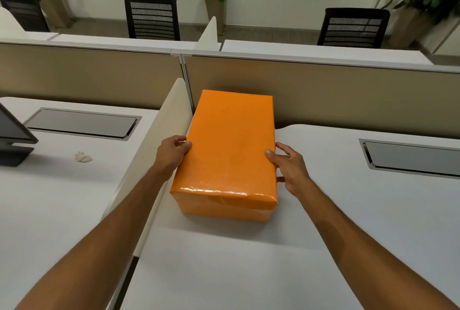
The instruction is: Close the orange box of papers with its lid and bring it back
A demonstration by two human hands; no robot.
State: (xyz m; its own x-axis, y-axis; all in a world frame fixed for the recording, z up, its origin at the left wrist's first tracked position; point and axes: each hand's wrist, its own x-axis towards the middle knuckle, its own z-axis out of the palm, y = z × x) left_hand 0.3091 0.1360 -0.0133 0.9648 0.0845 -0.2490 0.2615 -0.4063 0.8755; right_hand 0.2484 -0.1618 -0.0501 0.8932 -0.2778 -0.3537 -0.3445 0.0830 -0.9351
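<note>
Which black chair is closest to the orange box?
The middle chair, behind the partition and a little left of the orange box. The right chair and far-left chair sit farther off.

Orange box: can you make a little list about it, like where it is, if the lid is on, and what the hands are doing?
thing: orange box
lid: on, box closed
place: on white desk, far end against beige partition
left hand: on left side of lid
right hand: on right side of lid
nearby: crumpled paper on the next desk
</note>
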